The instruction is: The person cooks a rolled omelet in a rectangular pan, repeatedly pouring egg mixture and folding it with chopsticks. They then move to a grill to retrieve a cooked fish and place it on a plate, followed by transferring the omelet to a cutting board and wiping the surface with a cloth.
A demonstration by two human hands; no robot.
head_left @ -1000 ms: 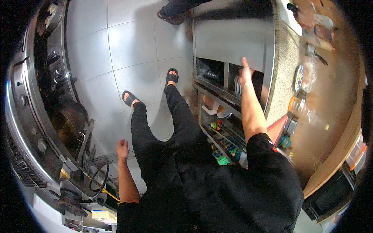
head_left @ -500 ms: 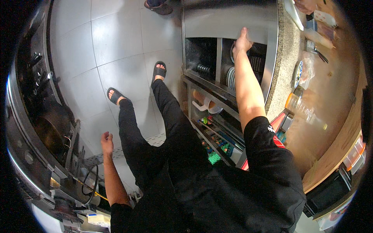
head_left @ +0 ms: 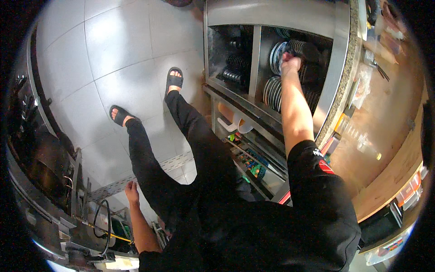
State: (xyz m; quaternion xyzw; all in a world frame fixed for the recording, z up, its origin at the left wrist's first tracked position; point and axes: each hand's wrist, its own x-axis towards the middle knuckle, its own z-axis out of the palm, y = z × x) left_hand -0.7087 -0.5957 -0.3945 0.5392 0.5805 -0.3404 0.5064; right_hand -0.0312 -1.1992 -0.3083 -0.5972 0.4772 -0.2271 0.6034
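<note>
My right arm stretches into an open steel cabinet (head_left: 257, 54) on the right, which holds upright rows of dishes. Among them my right hand (head_left: 290, 64) is closed, its fingers partly hidden and blurred. Beside its fingers stands a blue-and-white plate (head_left: 276, 58). A stack of dark dishes (head_left: 304, 51) is on the other side. Nearer to me, below the hand, is a row of pale plates (head_left: 272, 92). Low at my left side hangs my left hand (head_left: 132, 192), its fingers loosely bent and nothing in them.
The left cabinet compartment holds stacked dark dishes (head_left: 234, 75). A white-handled container (head_left: 229, 124) stands on the lower shelf. A wooden counter (head_left: 376, 136) with a clear bottle (head_left: 362, 142) runs along the right. A dark pan (head_left: 50, 156) and a black hose (head_left: 108, 226) are at left.
My right hand has moved from the steel panel's edge in among the plates. The view has shifted, and more dishes show in the cabinet. My left hand has dropped lower.
</note>
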